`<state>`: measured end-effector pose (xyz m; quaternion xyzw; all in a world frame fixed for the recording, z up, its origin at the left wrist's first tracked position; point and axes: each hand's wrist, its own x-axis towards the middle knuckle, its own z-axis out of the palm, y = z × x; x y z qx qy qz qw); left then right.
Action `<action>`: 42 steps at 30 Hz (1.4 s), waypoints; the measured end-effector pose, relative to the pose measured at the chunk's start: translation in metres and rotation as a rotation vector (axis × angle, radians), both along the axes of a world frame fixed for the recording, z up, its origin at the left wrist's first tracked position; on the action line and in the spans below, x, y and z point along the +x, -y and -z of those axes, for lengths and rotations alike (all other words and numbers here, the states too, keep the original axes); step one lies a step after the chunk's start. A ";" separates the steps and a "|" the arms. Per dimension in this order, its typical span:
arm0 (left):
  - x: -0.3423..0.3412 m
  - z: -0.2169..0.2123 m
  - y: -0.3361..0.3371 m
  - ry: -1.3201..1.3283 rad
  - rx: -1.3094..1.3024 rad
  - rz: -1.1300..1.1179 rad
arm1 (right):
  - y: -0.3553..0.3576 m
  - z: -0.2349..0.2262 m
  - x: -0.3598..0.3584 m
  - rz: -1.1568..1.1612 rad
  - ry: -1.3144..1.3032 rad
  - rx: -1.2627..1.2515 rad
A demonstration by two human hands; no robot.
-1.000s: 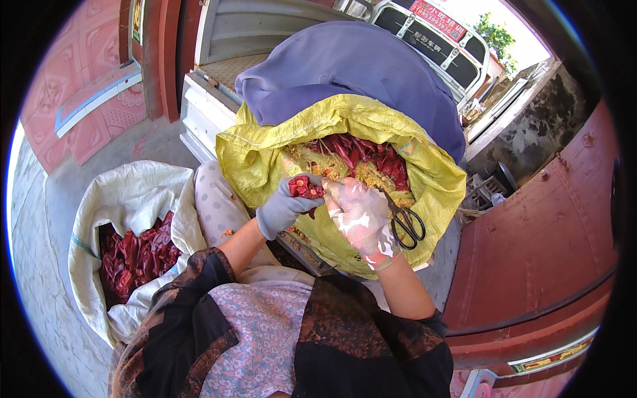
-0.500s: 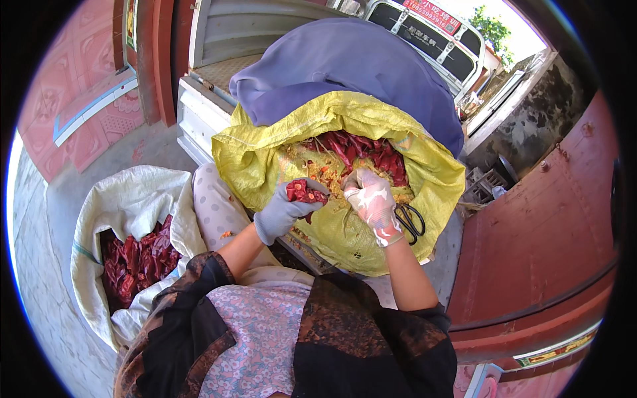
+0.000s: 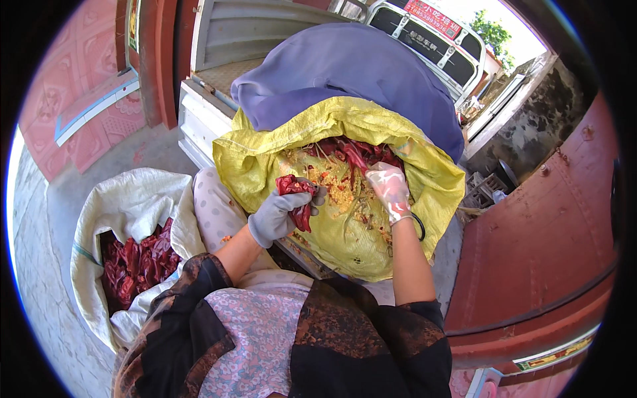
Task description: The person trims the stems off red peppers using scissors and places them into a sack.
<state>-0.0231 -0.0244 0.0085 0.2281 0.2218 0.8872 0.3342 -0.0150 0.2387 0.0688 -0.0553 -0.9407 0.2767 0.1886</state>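
My left hand [image 3: 273, 219], in a grey glove, is closed around a small bunch of dried red chilies [image 3: 292, 184] above the near left side of an open yellow woven sack [image 3: 312, 249]. Reaching farther in, my right hand [image 3: 390, 189], in a pink and white glove, has its fingers pinched at a dried red chili on the edge of the chili pile [image 3: 352, 152]. Yellow seeds and stem bits [image 3: 342, 194] lie scattered on the sack between my hands. Beside my right wrist a black scissors handle [image 3: 421, 227] shows; the rest is hidden.
A white woven sack [image 3: 119, 199] holding dried red chilies [image 3: 142, 262] stands at my left. Behind the yellow sack bulges a purple-blue cloth [image 3: 358, 56], on a vehicle's cargo bed [image 3: 225, 73]. A red metal door [image 3: 537, 245] is at the right.
My right hand has moved away from my left hand, up and right to the chili pile. My left hand has turned, still holding its chilies. The scissors are now mostly covered.
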 end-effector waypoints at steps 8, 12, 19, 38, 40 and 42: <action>0.006 -0.015 -0.018 0.063 0.070 0.035 | 0.073 -0.002 0.088 0.069 -0.052 -0.603; 0.003 -0.001 -0.024 -0.011 -0.033 -0.011 | 0.119 0.029 0.099 0.041 -0.304 -0.024; 0.018 -0.018 -0.019 -0.025 0.012 -0.080 | 0.119 0.008 0.105 -0.076 -0.074 0.268; 0.019 -0.013 -0.023 -0.110 -0.061 -0.109 | 0.111 -0.046 0.080 -0.073 0.207 -0.757; 0.021 -0.014 -0.024 -0.090 -0.040 -0.099 | 0.118 -0.034 0.077 -0.058 0.042 -0.531; 0.024 -0.019 -0.023 -0.071 -0.007 -0.100 | 0.120 -0.008 0.073 -0.069 -0.230 -0.202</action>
